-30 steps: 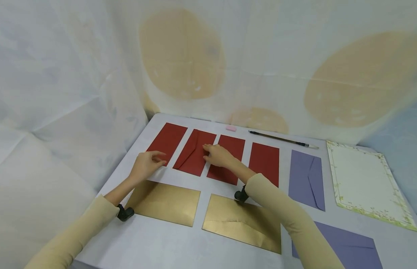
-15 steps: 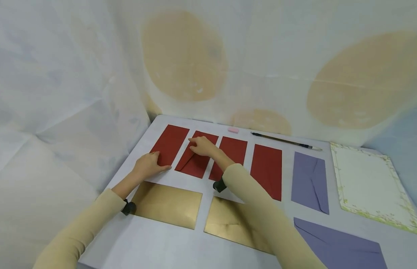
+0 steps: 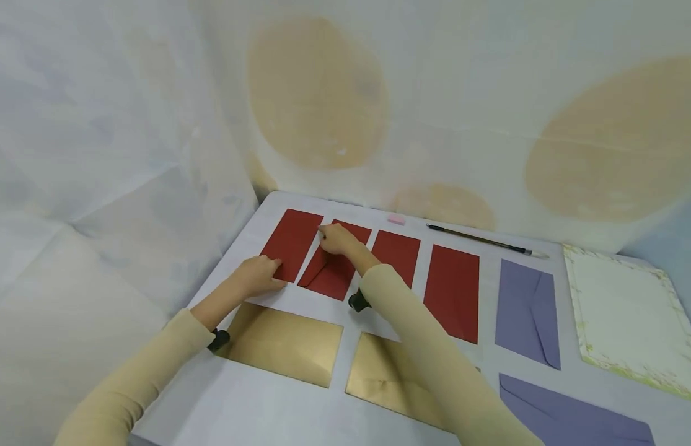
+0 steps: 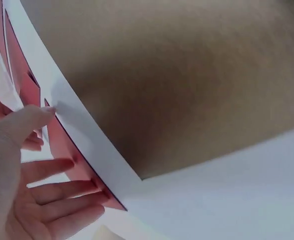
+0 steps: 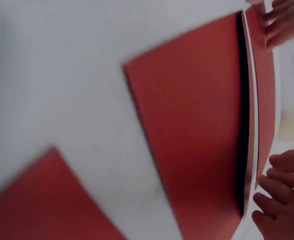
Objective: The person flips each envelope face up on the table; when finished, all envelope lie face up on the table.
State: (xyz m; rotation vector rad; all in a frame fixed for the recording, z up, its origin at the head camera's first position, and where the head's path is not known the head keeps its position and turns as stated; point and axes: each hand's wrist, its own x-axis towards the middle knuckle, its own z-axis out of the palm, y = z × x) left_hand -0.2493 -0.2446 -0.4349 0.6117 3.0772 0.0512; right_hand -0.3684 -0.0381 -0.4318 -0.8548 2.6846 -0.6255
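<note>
My left hand (image 3: 258, 275) is at the near end of the leftmost red envelope (image 3: 295, 238). Its fingers (image 4: 62, 192) extend loosely over the red paper, and its thumb lies by a near corner. Fingers half extended, my right hand (image 3: 336, 240) is over the far left part of the second red envelope (image 3: 341, 275), close to the first one's right edge. That second envelope (image 5: 191, 120) shows a dark gap along its flap edge in the right wrist view. Neither hand visibly grips anything; whether the right fingertips touch paper is unclear.
Two more red envelopes (image 3: 452, 291) lie to the right. Gold envelopes (image 3: 284, 341) lie nearer, with purple ones (image 3: 526, 310) farther right. A pink eraser (image 3: 396, 219), a writing brush (image 3: 484, 240) and a floral-bordered sheet (image 3: 629, 316) line the back and right.
My right hand has moved left, from between the second and third red envelopes to the second's far left side. My left fingers have spread from a near-pinch onto the leftmost envelope.
</note>
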